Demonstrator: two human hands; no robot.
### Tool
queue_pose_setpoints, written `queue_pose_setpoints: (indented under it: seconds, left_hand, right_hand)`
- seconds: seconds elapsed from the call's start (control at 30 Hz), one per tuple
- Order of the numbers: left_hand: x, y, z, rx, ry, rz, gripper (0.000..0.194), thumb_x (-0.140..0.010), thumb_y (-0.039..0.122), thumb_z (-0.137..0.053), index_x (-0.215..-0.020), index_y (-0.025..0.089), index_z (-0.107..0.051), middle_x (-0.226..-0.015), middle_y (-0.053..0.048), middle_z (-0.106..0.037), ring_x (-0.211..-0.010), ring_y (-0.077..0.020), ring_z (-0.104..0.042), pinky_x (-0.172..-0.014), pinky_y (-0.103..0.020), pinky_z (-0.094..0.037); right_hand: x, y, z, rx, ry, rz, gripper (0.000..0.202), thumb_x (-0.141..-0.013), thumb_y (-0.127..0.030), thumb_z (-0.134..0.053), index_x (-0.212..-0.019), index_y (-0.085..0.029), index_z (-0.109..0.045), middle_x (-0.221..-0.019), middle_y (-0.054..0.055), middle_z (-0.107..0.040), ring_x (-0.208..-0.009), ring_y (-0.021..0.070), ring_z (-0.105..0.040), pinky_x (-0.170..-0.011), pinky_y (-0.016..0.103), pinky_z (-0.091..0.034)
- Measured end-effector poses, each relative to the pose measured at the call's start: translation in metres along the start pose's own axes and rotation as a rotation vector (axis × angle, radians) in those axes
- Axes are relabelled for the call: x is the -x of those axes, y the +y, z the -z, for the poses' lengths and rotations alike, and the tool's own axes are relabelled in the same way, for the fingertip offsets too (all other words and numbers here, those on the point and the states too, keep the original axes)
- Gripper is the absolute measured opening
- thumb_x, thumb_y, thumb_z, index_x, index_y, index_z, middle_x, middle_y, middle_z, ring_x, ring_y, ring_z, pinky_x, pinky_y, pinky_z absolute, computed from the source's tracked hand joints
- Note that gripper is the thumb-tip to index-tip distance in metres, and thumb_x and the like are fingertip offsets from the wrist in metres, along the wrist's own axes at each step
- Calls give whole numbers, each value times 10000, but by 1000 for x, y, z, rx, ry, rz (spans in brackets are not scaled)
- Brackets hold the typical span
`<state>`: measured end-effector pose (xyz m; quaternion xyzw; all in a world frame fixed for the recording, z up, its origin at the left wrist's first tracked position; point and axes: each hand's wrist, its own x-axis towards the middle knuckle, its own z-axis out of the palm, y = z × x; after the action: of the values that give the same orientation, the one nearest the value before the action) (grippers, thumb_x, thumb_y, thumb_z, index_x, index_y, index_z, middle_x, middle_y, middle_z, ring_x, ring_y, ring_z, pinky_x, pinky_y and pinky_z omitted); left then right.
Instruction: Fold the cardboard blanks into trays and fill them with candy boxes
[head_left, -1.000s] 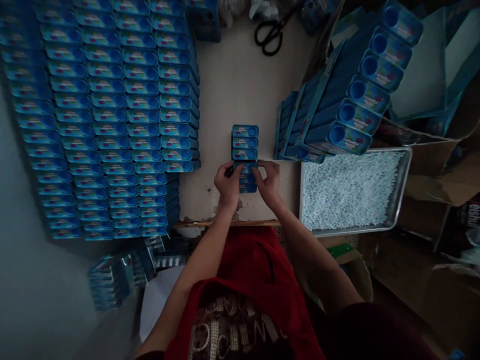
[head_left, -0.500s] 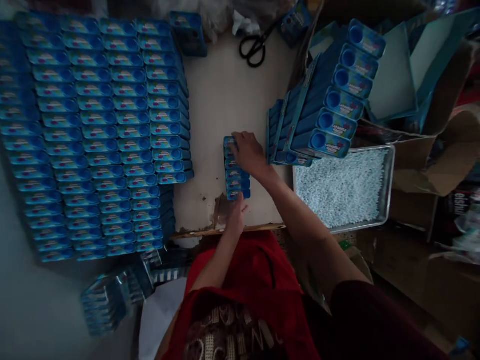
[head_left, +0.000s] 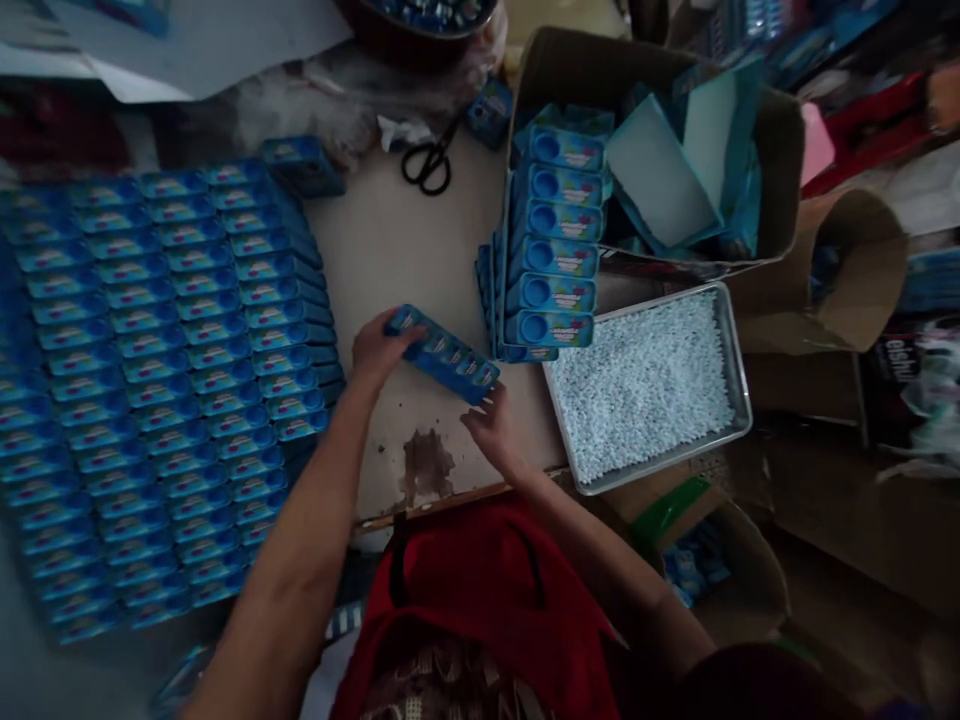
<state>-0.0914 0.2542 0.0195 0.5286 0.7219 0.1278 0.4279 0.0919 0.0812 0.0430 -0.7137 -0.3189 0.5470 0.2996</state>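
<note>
Though its lower ends are partly covered by fingers, a slanted row of small blue boxes (head_left: 447, 355) is grasped at both ends by the left hand (head_left: 381, 348) and right hand (head_left: 491, 420), above the tabletop (head_left: 390, 250) near its front edge; the print is too blurred to be read.

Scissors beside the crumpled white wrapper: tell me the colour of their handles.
Black; the scissors' handles show best in the head view.
</note>
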Motion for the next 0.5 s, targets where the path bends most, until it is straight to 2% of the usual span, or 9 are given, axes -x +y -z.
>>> queue_pose_setpoints:
  seconds: [0.1,0.17,0.23,0.27,0.33,0.4,0.43,0.47,0.5]
  left_hand:
    - [-59,60,-2,-114,-121,-168,612,-787,471,-809,-1341,217,-756,-1296,-78,-781,-1212,-317,-704,-1078,-391,-529]
    - [-85,90,-6,-145,-199,-233,592,-781,460,-804,-1314,206,-772,-1290,-78,-784,-1170,-312,-714,-1052,-388,-542]
    - [-98,105,-9,-137,-230,-275,621,-751,452,-821,-1317,202,-766,-1318,-91,-772,-1190,-319,-704,-1077,-411,-537]
    - [-101,107,-9,-116,-229,-293,673,-722,445,-843,-1343,203,-748,-1365,-105,-752,-1227,-327,-691,-1102,-431,-528]
    - [-98,99,-4,-4,-209,-283,821,-688,444,-876,-1450,225,-665,-1514,-140,-661,-1305,-337,-661,-1117,-471,-530]
    - [-86,81,4,160,-124,-162,894,-714,473,-865,-1529,260,-566,-1623,-170,-557,-1321,-333,-664,-1046,-495,-583]
    - [-77,71,7,213,-37,-79,861,-736,492,-850,-1515,269,-558,-1618,-176,-560,-1294,-331,-683,-998,-507,-609]
    - [-66,61,10,221,74,-15,779,-757,513,-831,-1455,266,-588,-1564,-171,-612,-1250,-327,-706,-967,-525,-624]
    - [-53,52,9,201,179,22,670,-775,540,-810,-1356,258,-632,-1466,-154,-686,-1198,-324,-728,-954,-550,-629]
  right_hand:
    - [-13,-1,-16,-185,-18,-15,741,-773,-163,-736,-1388,-361,-374,-1487,63,-617,-1332,221,-696,-1039,393,-626]
    - [-19,-4,-22,-252,-20,12,814,-763,-182,-780,-1417,-459,-384,-1563,-14,-579,-1394,219,-660,-1038,435,-639]
    - [-20,-8,-15,-148,-4,81,811,-809,-222,-781,-1461,-516,-398,-1583,-56,-576,-1375,221,-675,-974,464,-675]
    - [-18,-9,-4,-52,-4,133,752,-834,-234,-772,-1457,-502,-447,-1538,-54,-623,-1310,223,-716,-914,448,-694]
    - [-12,-15,36,136,-22,237,485,-863,-254,-765,-1301,-419,-637,-1275,-42,-777,-1057,222,-807,-767,371,-701]
    - [-9,-28,97,237,-7,307,126,-894,-302,-751,-1011,-349,-743,-931,-43,-811,-793,211,-802,-672,329,-673]
    - [-12,-38,132,259,44,320,41,-933,-341,-711,-942,-330,-750,-858,-33,-797,-756,215,-787,-691,346,-674]
    - [-21,-52,167,281,136,329,111,-969,-373,-658,-971,-309,-749,-897,-1,-803,-801,235,-787,-760,395,-681]
    - [-34,-68,202,306,280,341,199,-998,-407,-606,-1072,-274,-734,-1041,63,-808,-935,279,-785,-877,481,-669]
